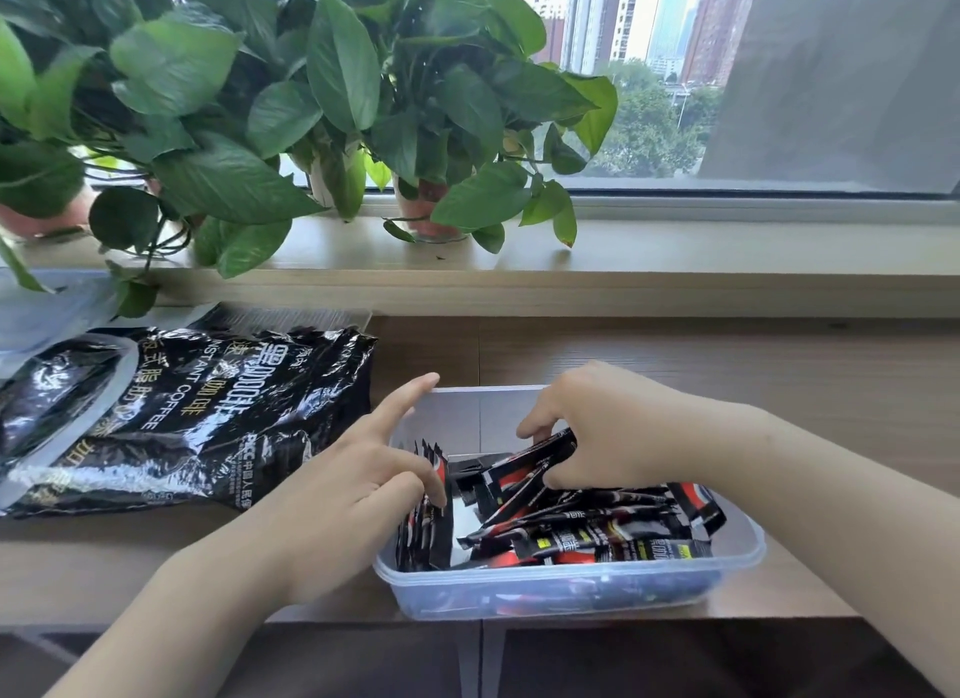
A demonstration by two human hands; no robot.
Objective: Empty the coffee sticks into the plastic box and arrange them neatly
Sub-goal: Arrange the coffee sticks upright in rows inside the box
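Our left hand point(343, 495) props the upright row point(423, 521), fingers spread; our right hand point(597, 437) pinches a stick point(540, 456). Letting go could topple the row.

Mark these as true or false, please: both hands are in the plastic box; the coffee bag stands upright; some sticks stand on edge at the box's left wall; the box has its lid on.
1. Both hands are in the plastic box. True: left hand, right hand.
2. The coffee bag stands upright. False: it lies flat on the table, left of the box.
3. Some sticks stand on edge at the left wall. True.
4. The box has its lid on. False: it is open.
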